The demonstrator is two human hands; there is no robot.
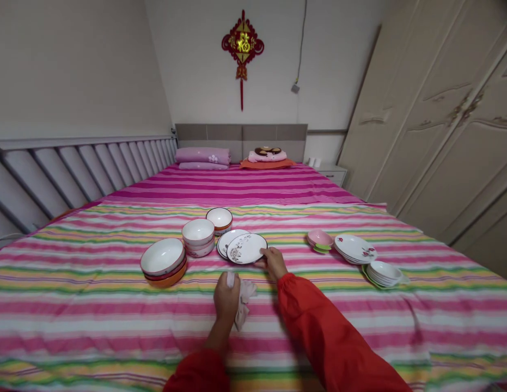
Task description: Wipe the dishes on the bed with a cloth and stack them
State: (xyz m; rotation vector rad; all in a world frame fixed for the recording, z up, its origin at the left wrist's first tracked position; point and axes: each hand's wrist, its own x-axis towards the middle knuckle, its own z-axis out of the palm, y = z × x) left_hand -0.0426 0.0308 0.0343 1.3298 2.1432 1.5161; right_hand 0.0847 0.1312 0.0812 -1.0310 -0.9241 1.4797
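My right hand (273, 262) grips the right rim of a white plate (248, 249) with a dark edge and a brown flower print. That plate overlaps another dark-rimmed plate (228, 238) lying to its left. Nearer to me, my left hand (227, 296) is closed around a crumpled whitish cloth (245, 296), which hangs out on the right side of the fist. Left of the plates stand stacked bowls: a large stack (163, 257) with an orange bowl at the bottom, a pinkish-white stack (199, 233), and a smaller stack (219, 218) behind.
Everything rests on a bed with a striped sheet (318, 316). To the right are a pink bowl (319, 238) with a green piece, stacked flowered plates (355, 248) and small white dishes (384, 272). Pillows (203, 156) lie at the headboard; a slatted rail (85, 169) runs along the left.
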